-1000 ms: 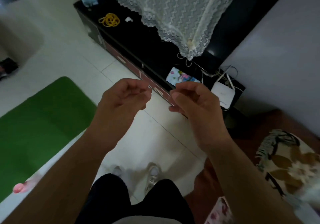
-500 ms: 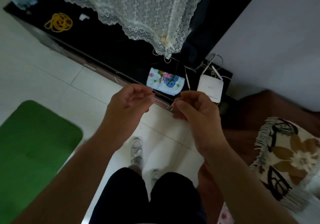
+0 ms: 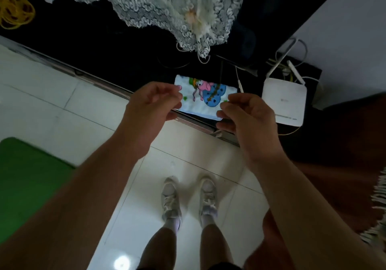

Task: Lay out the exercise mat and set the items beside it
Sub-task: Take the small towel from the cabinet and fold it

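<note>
Mid-frame, the left hand (image 3: 153, 102) and right hand (image 3: 248, 115) hover with fingers curled, empty, at the folded cartoon towel (image 3: 203, 99); green mat (image 3: 27, 182) lower left.

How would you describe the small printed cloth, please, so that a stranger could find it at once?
Look along the long black cabinet against the wall, to the part below the hanging lace curtain. The cloth lies flat near the front edge, left of the white router. It alone bears a bright cartoon in pink, blue and green.
</note>
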